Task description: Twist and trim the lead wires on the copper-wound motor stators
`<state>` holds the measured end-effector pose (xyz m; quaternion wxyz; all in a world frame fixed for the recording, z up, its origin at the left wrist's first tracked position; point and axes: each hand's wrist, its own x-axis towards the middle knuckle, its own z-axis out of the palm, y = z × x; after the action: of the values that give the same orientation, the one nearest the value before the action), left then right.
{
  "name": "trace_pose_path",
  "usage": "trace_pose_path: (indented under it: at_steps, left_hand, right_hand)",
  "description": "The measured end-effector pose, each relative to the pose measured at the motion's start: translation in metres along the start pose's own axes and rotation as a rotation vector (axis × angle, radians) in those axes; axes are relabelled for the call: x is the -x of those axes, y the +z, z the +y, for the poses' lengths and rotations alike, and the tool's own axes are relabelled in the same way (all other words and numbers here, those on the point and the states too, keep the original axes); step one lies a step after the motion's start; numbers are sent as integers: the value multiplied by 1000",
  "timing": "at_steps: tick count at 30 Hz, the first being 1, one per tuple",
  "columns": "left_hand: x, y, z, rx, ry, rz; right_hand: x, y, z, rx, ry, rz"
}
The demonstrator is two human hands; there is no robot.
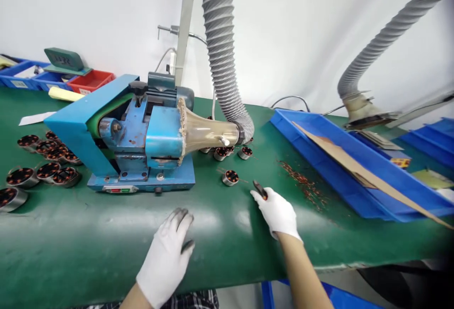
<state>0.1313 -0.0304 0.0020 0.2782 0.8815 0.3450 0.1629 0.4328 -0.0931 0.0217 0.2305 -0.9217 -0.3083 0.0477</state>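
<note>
My left hand [166, 252], in a white glove with grey fingertips, rests over the green bench in front of the blue machine. Its fingers are stretched out, the thumb is apart, and it holds nothing. My right hand [276, 212], gloved the same way, is closed around small dark pliers [260, 189]; their handles are mostly hidden in the palm. Just left of the pliers' tip, not touching it, stands a single motor stator [230, 177] with copper windings and thin wires sticking out. Behind it, more stators [244, 152] sit under the machine's hose.
A blue belt machine [165, 132] with a grey exhaust hose [222, 39] stands at centre left. Several stators [21, 176] lie at far left. Copper wire clippings [307, 186] are scattered right of my right hand, beside a blue tray [319, 167] with cardboard.
</note>
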Motion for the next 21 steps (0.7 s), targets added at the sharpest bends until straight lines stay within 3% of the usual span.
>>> trace_pose_path:
  at_steps: [4,8,12,16,18,21]
  left_hand:
    - [15,-20,-17,-83,124,-92]
    - [14,-23,-23,-178,161,-56]
    - [10,-15,-24,-239,217,-10]
    - [9,-14,-27,-222,250,19]
    - [8,-17,-26,-197,236,16]
    - [8,-21,-20,-118,158,0]
  right_hand:
    - [15,19,-11,154,-198,69]
    - [11,41,-34,202,-373,16]
    - [-36,60,-58,217,-335,78]
    - [-81,65,-70,196,-290,106]
    - [-85,63,-73,170,-280,108]
    - [-65,60,-77,97,-252,110]
